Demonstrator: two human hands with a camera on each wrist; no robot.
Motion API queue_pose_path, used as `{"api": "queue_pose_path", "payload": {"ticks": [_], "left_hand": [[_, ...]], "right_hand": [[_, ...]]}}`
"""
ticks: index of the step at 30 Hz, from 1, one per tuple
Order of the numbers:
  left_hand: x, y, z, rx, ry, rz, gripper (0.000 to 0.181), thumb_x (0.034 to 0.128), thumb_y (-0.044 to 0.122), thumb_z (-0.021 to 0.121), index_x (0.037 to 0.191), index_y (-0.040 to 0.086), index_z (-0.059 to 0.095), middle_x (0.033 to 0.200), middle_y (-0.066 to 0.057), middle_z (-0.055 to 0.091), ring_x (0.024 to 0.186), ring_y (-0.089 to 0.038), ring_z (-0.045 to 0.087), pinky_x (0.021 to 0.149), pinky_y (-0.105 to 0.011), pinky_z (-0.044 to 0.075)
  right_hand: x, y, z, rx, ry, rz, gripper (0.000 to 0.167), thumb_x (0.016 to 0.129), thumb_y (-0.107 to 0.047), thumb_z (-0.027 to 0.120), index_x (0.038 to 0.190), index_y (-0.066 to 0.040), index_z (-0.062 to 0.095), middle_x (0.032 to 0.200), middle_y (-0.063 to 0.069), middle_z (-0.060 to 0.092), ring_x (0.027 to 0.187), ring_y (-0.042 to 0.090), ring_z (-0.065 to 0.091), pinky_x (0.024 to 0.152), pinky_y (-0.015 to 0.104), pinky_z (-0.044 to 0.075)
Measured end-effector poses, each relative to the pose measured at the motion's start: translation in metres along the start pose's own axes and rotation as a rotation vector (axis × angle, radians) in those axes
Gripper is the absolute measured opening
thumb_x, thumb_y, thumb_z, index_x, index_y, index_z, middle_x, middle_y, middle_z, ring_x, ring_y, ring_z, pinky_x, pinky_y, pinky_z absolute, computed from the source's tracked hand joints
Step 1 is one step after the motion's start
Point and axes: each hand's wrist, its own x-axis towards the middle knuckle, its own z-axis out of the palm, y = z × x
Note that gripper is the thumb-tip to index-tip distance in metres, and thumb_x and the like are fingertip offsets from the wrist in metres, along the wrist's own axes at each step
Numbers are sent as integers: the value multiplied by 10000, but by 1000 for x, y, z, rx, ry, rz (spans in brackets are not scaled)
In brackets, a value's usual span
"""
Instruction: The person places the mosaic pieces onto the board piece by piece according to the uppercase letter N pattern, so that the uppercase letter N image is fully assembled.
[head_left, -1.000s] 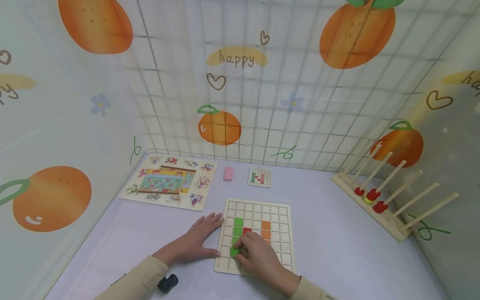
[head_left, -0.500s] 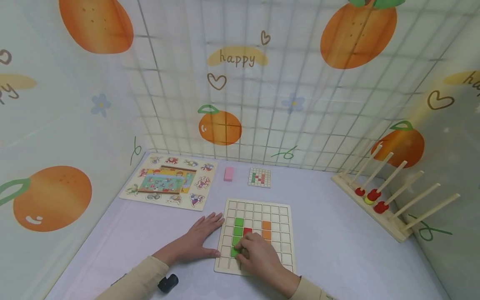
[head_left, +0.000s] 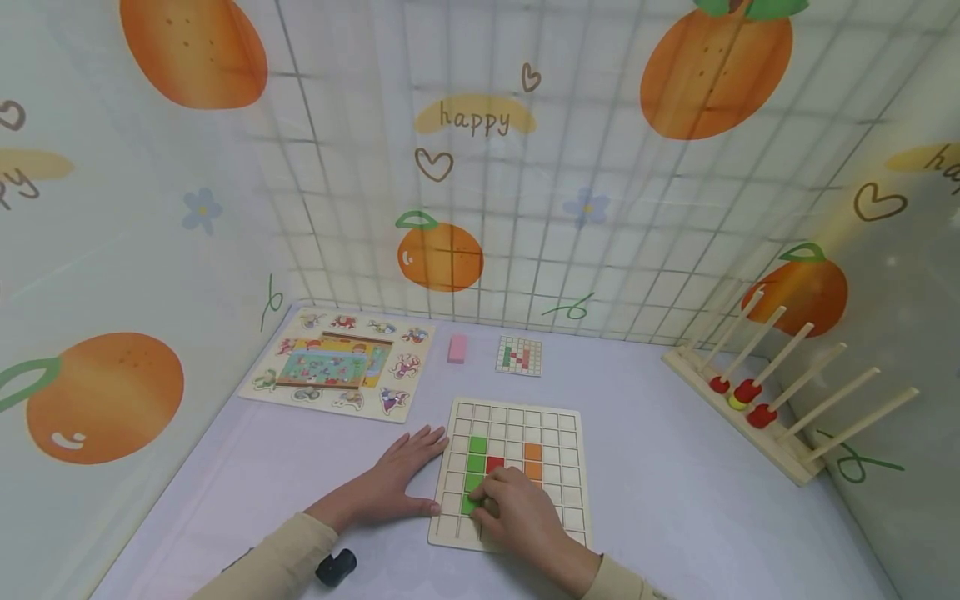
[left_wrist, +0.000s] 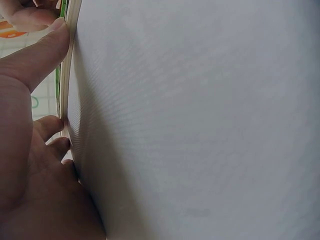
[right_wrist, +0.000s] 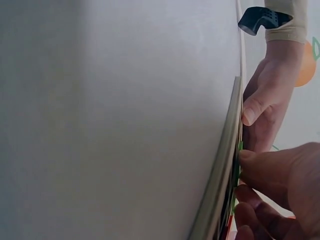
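A square wooden grid board [head_left: 561, 525] lies on the table in front of me. A column of green tiles [head_left: 476, 463] stands on its left part, with a red tile [head_left: 495, 464] beside it and orange tiles [head_left: 532, 461] further right. My right hand [head_left: 517, 504] pinches the lowest green tile [head_left: 468, 505] between thumb and fingers, down in its square. The hand hides the board's lower middle. My left hand [head_left: 393, 482] rests flat with fingers spread, its thumb and fingertips touching the board's left edge. In the left wrist view the thumb [left_wrist: 47, 50] meets that edge.
A small pattern card [head_left: 518, 356] and a pink block [head_left: 457, 348] lie behind the board. A picture puzzle board [head_left: 405, 408] is at back left. On the right stands a wooden peg rack [head_left: 750, 425] with red and yellow beads. A black object [head_left: 337, 567] sits by the left sleeve.
The lowest green tile has shifted slightly right, into line with the column, under my right fingers. My left hand has stayed in place.
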Motion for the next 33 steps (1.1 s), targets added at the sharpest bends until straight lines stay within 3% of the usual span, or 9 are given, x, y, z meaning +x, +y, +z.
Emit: {"api": "queue_pose_path", "payload": {"ticks": [11, 23, 33], "left_hand": [[0, 1, 1, 1, 12, 10, 986, 860, 606, 721, 1619, 150, 288, 1700, -1, 180, 1573, -243, 60, 1280, -500, 33], [-2, 3, -2, -5, 4, 4, 984, 860, 599, 724, 1617, 143, 292, 1700, -8, 181, 1573, -247, 57, 1280, -500, 29], [-1, -3, 1, 12, 2, -30, 996, 846, 626, 723, 1626, 196, 276, 1703, 49, 159, 1574, -197, 31, 1284, -466, 21]], "right_hand": [[-4, 12, -21, 93, 44, 94, 78, 871, -201, 789, 942, -228, 774, 925, -150, 641, 768, 42, 500, 616, 181, 457], [-17, 43, -46, 94, 75, 282, 99, 858, -178, 816, 927, -226, 763, 905, -175, 648, 790, 18, 565, 656, 205, 533], [-32, 70, -65, 67, 97, 405, 80, 893, -201, 788, 972, -197, 772, 853, -143, 612, 716, 47, 524, 562, 209, 455]]}}
